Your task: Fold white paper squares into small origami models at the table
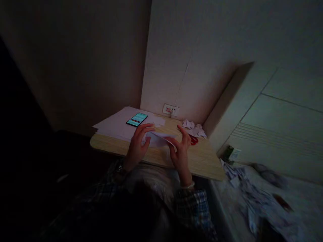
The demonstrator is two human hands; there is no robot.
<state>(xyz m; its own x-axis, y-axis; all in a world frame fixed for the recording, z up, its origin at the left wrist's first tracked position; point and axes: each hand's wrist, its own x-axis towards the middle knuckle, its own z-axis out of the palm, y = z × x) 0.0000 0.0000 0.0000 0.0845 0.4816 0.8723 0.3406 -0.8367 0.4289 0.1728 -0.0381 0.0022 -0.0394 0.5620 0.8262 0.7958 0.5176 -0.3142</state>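
A folded sheet of white paper point(159, 140) is held up over the front of the wooden table, between my two hands. My left hand point(138, 143) pinches its left end, the thumb below and the fingers bent over the top. At the right end, my right hand point(180, 151) grips the paper between thumb and fingers, with one finger raised clear of it. The scene is dim, so the exact folds of the paper cannot be made out.
White sheets point(113, 124) cover the table's left side, with a lit phone point(137, 119) on them. Folded paper pieces point(195, 127) and red-handled scissors point(193, 140) lie at the right. A wall socket point(171, 110) is behind the wooden table point(207, 164). Beside it stands a cluttered bed point(297, 198).
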